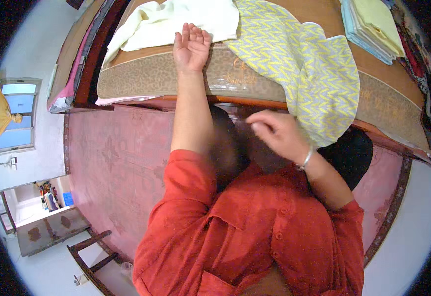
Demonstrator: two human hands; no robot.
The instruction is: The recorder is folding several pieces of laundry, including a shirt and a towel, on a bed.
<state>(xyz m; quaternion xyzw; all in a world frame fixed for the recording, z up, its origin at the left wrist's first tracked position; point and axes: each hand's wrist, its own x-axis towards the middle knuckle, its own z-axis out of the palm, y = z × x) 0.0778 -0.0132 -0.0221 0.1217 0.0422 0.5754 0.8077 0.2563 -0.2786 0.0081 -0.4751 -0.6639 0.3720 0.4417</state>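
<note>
My left hand (192,50) lies palm up at the edge of a bed mat (137,76) with a leopard-patterned border. Its fingers are loosely curled and hold nothing. Just beyond it is a crumpled white cloth (200,18); I cannot tell whether they touch. My right hand (280,135), with a silver bangle at the wrist, hovers over my lap, bent and slightly blurred. Its thumb and forefinger are apart, and nothing shows between them. Beside it, a yellow-and-grey zigzag cloth (322,81) hangs from the mat over the bed's edge towards my knee.
Folded yellow and blue cloths (374,31) are stacked at the far right of the bed. Dark patterned fabric (420,63) lies beyond them. A dark wooden bed end (98,63) rises at the left. Pink patterned floor (119,155) and a wooden frame (93,255) lie on my left.
</note>
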